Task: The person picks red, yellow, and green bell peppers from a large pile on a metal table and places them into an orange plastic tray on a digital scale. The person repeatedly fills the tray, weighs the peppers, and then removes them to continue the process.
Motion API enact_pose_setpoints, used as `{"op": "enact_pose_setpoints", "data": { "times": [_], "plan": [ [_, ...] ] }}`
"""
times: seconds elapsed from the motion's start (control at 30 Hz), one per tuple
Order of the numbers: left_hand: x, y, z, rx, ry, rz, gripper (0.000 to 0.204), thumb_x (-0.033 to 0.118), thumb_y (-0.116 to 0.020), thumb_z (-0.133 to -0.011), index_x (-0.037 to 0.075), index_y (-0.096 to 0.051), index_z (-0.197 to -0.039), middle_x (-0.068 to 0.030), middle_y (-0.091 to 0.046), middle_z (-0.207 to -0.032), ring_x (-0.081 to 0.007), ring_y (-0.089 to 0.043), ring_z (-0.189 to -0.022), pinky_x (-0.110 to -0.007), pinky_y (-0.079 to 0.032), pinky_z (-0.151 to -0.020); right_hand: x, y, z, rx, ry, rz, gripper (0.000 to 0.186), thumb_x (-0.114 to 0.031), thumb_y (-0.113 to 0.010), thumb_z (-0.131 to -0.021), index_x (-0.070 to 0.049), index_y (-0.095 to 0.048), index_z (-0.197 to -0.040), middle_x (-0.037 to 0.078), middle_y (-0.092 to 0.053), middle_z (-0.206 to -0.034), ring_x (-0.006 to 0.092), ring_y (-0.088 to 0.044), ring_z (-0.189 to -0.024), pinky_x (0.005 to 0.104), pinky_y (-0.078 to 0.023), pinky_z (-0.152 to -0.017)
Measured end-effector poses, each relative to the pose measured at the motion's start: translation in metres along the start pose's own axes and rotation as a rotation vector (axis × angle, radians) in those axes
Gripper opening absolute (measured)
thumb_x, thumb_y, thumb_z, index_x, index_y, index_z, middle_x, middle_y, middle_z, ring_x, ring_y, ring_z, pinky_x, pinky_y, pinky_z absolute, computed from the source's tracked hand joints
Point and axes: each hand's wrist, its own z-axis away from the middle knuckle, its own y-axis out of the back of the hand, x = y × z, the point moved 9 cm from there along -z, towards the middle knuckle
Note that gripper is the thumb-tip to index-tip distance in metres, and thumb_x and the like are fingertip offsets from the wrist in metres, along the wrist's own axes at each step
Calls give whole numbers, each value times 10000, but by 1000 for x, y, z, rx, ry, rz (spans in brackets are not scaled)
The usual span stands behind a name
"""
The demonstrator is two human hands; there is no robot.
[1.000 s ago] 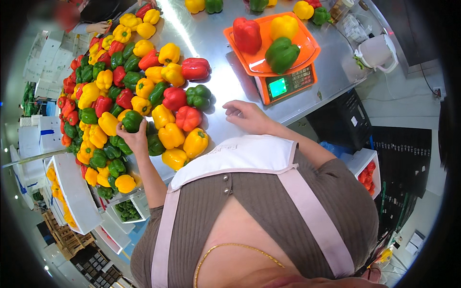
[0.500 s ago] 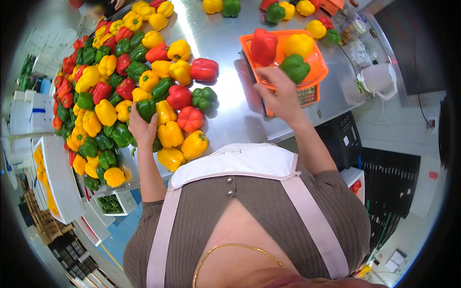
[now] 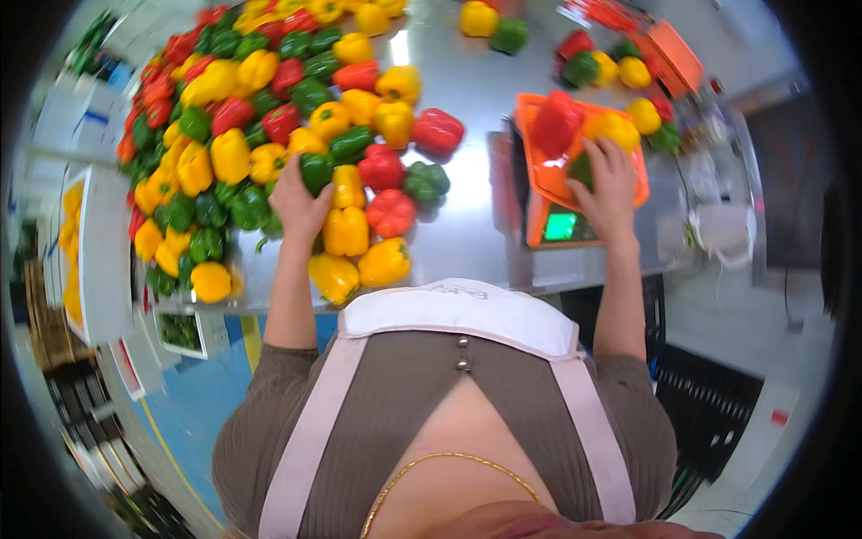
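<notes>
A green pepper (image 3: 316, 171) sits in the grip of the left hand (image 3: 299, 205), at the near edge of the pepper heap (image 3: 242, 135) on the steel table (image 3: 476, 229). At about three o'clock from it, the right hand (image 3: 611, 184) lies on a green pepper (image 3: 581, 169) in the orange tray (image 3: 628, 193) on the scale (image 3: 561, 225); whether its fingers close is unclear. A red pepper (image 3: 557, 124) and a yellow pepper (image 3: 615, 128) lie at twelve o'clock beyond.

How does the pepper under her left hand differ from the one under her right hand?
The left hand grips a green pepper at the heap's edge on the steel table; the right hand covers a green pepper in the orange scale tray. The left pepper shows more. Both are green.
</notes>
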Motion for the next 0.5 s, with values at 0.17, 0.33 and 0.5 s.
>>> {"op": "enact_pose_setpoints", "data": {
  "times": [0.17,0.33,0.5],
  "plan": [
    [5,2,-1,6,-31,28,854,327,-827,-700,119,-438,-1431,-163,-583,-1224,-362,-568,-1114,-502,-427,-936,67,35,-25,235,-37,88,584,-300,-748,-879,-76,-553,-1382,209,-534,-1387,377,-488,-1303,474,-388,-1088],
    [-1,2,6,-11,43,22,847,316,-821,-718,144,-419,-1443,-167,-539,-1282,-362,-514,-1190,-491,-367,-1004,156,-50,-39,-312,-597,-637,550,-294,-704,-939,-76,-530,-1413,107,-546,-1362,184,-575,-1097,282,-483,-799],
    [6,11,7,-46,60,74,839,344,-813,-740,139,-425,-1455,-160,-541,-1335,-361,-513,-1230,-488,-372,-1019,167,-58,-37,-259,-514,-749,604,-257,-711,-936,-107,-454,-1462,68,-539,-1357,146,-573,-1073,255,-487,-763]
  ]
}}
